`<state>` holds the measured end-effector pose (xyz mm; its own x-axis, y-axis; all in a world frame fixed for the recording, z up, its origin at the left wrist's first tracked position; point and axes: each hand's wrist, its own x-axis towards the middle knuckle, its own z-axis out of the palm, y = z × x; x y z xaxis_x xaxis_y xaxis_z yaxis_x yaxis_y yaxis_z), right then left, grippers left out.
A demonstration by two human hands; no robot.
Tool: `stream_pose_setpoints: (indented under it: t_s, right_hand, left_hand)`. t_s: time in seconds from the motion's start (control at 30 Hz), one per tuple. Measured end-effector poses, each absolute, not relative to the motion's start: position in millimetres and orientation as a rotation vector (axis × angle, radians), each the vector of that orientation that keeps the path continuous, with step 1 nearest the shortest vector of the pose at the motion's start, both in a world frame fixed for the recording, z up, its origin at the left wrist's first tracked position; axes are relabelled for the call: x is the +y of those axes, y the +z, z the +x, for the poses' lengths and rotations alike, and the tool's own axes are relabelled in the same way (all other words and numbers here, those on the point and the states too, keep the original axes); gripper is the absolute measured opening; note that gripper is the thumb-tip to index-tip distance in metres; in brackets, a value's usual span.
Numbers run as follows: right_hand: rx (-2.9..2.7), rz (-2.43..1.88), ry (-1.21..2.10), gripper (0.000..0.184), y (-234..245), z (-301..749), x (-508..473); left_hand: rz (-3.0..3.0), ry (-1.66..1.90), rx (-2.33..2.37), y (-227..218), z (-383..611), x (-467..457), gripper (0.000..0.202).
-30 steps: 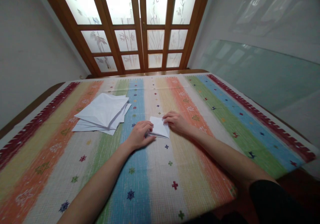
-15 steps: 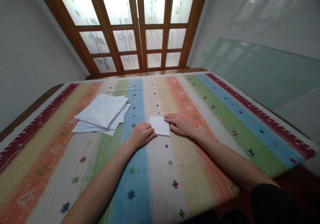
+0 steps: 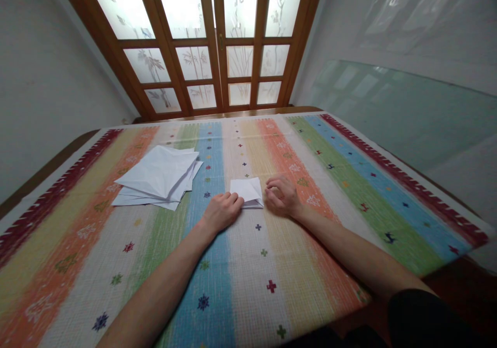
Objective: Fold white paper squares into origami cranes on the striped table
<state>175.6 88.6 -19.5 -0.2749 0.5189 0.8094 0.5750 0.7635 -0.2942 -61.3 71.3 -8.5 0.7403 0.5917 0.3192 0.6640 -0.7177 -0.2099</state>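
A small folded white paper [image 3: 247, 189] lies on the striped tablecloth [image 3: 272, 265] in the middle of the table, its top layer slightly raised. My left hand [image 3: 222, 211] rests with curled fingers against the paper's left edge, pinning its near corner. My right hand [image 3: 282, 197] sits just to the right of the paper with its fingers curled in; a small gap separates them from the paper's edge.
A loose stack of white paper sheets [image 3: 159, 176] lies to the left on the cloth. A wooden-framed frosted-glass door [image 3: 217, 42] stands beyond the table's far edge. A glass panel [image 3: 407, 115] leans along the right wall.
The right hand has drawn back off the paper and curled its fingers. The paper, pressed flat half a second ago, now shows a slightly lifted top layer. The left hand stays at the left edge.
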Motion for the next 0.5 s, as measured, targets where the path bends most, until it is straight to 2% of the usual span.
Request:
stream_pose_setpoints:
  t_s: [0.27, 0.5]
  right_hand:
    - [-2.138, -0.759, -0.032, 0.014, -17, 164, 84]
    - [-2.616, -1.080, -0.111, 0.022, -13, 143, 81]
  left_hand:
    - [-2.593, -0.447, -1.017, -11, -62, 70, 0.014]
    - [-2.490, -0.576, -0.899, -12, -60, 69, 0.018]
